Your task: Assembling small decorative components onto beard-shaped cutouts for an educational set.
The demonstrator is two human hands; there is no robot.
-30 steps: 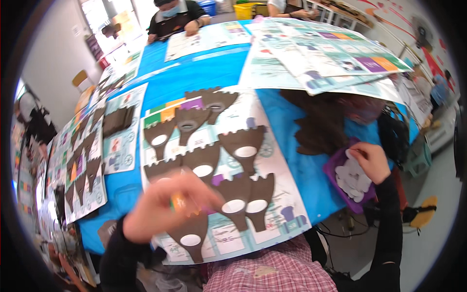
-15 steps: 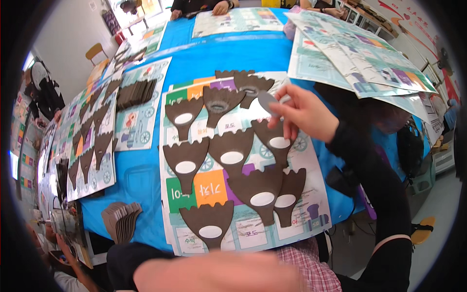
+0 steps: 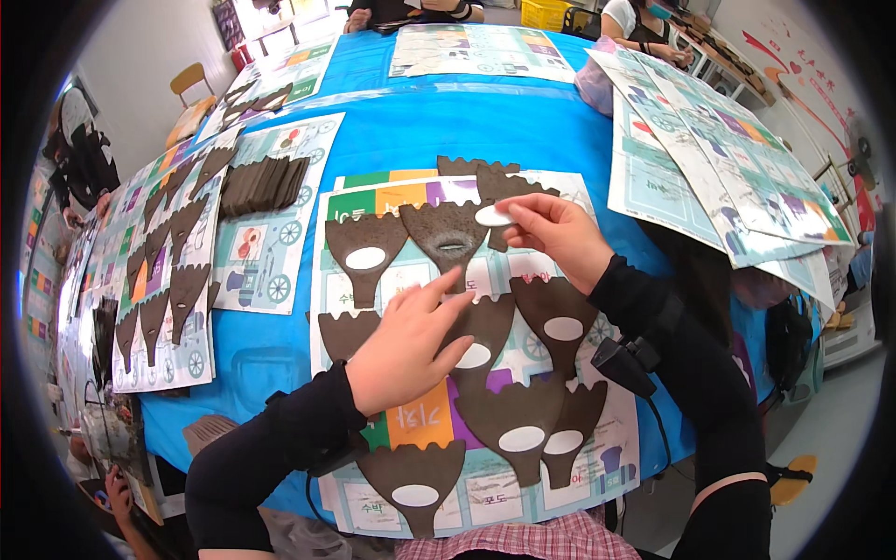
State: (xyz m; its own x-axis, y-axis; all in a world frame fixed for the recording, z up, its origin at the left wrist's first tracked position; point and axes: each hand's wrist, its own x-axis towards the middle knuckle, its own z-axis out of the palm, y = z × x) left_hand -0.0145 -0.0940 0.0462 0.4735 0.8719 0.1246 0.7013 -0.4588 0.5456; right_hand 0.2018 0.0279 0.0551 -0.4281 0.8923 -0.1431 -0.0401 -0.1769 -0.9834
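Note:
My right hand pinches a white oval piece between thumb and fingertips, above the far row of dark brown fan-shaped pieces. Just left of it lies a brown piece with a shiny, wet-looking patch around a slit and no oval on it. My left hand hovers with fingers spread, its fingertips near that piece's narrow stem. Several other brown pieces carry white ovals, such as one at the far left and one near me. My left hand and forearm partly cover the middle row.
Printed sheets lie under the pieces on a blue-covered table. To the left are a brown stack and another sheet with brown pieces. Overlapping boards stand at right. Co-workers sit across the table.
My left hand has moved from the near edge to over the pieces, its fingers spreading. My right hand stays pinched on the oval, now nearer the wet-patched piece. The whole view has shifted slightly.

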